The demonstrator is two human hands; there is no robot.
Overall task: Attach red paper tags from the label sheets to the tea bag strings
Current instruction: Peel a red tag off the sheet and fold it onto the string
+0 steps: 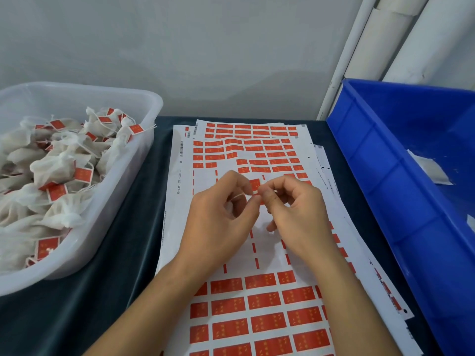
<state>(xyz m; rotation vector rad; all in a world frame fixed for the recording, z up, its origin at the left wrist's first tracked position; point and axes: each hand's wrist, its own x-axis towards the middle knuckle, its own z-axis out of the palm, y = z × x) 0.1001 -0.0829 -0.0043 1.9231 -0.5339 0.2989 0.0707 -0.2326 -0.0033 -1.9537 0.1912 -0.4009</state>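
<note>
Left hand: we saw our left hand (221,209) with fingers curled, thumb and forefinger pinching a white tea bag string (237,196) that looped across its fingers.
Right hand: our right hand (295,211) was curled too, its thumb and forefinger nipping the far end of that string beside a red paper tag (255,185).
Tag: the tag sat between the two sets of fingertips, just above the pinch and touching them, over the stripped middle of the top label sheet (231,242).
Key relation: the string ran roughly left to right between the hands. The tag lay at the right hand's fingertips, so we judged that hand the nearer one to fold and press it.
Tea bag: we could not tell where the bag on this string was; it seemed hidden under the left palm.
Hard to make out: whether the tag was already stuck to the string or only held against it was too small to tell.
Tagged bags: finished tea bags (51,176) lay heaped in the clear plastic tub (123,181) on the left of the worktop (90,304).
Blue crate: the blue crate (385,176) on the right was cut off by the frame edge, with one pale bag-like thing (431,168) showing inside.
</note>
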